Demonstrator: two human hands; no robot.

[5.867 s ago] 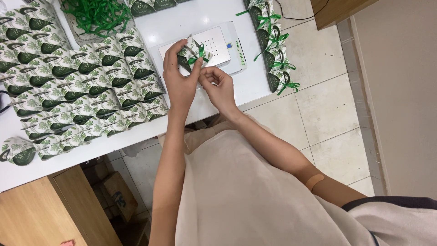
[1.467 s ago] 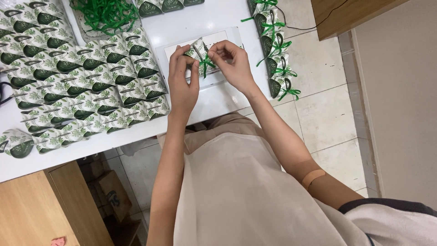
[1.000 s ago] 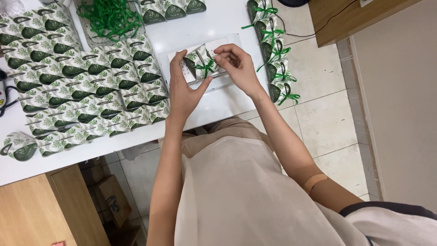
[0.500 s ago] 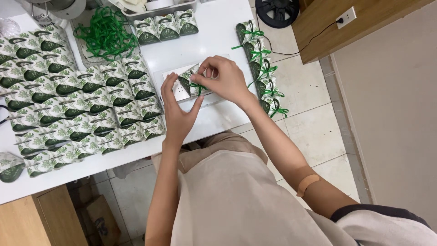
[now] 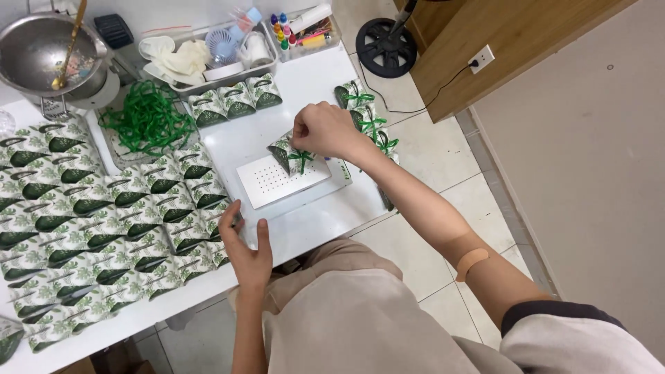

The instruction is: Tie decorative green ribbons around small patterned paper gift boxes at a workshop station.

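Observation:
My right hand (image 5: 324,130) grips a small green-and-white leaf-printed box (image 5: 289,156) tied with a green ribbon, holding it just above a white perforated pad (image 5: 280,181) on the white table (image 5: 315,221). My left hand (image 5: 244,244) hovers open near the table's front edge, its fingertips next to the rows of untied leaf-printed boxes (image 5: 104,215). It holds nothing.
A heap of green ribbons (image 5: 145,121) lies behind the rows. Ribbon-tied boxes (image 5: 367,121) line the right edge. Behind are a tray of oddments (image 5: 215,55), a tub of small bottles (image 5: 301,24) and a metal bowl (image 5: 48,55). A fan base (image 5: 384,45) stands on the floor.
My left hand let go of the tied box and dropped toward the front edge by the rows. My right hand keeps the box. The view tilted up, showing the table's far end.

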